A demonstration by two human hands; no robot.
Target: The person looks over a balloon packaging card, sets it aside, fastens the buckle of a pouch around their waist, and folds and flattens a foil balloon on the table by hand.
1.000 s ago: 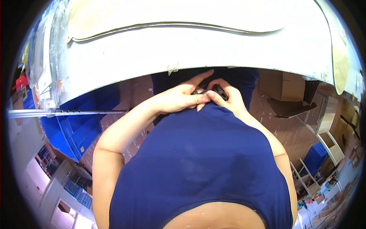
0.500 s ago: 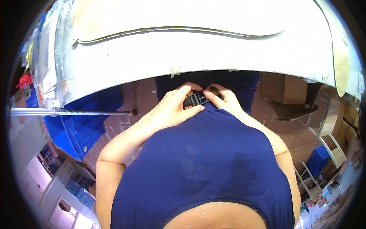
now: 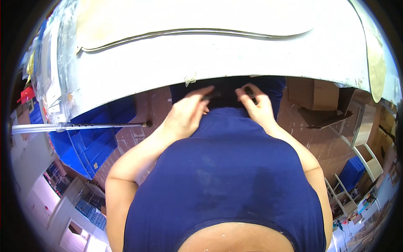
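My left hand (image 3: 184,111) is in front of my waist, below the table edge, blurred by motion. Its fingers close around a dark piece (image 3: 210,95), which looks like one half of the black buckle. To its right, my right hand (image 3: 257,103) pinches a black strap end (image 3: 250,93) between thumb and fingers. The two hands are apart, with dark cloth of my lower clothing (image 3: 228,94) showing between them. Smearing hides the exact shape of both black pieces. My dark blue top (image 3: 210,168) lies just below the hands.
A white table (image 3: 210,59) spans the far side, bearing a large pale sheet (image 3: 189,17) with a curved edge. At left, a metal pole (image 3: 96,125) crosses above blue bins (image 3: 92,145). Open cardboard (image 3: 325,115) lies on the brown floor at right, near white frames (image 3: 369,164).
The black buckle, earlier held joined between both hands, has come apart. My left hand has moved left and my right hand right, leaving a gap between them.
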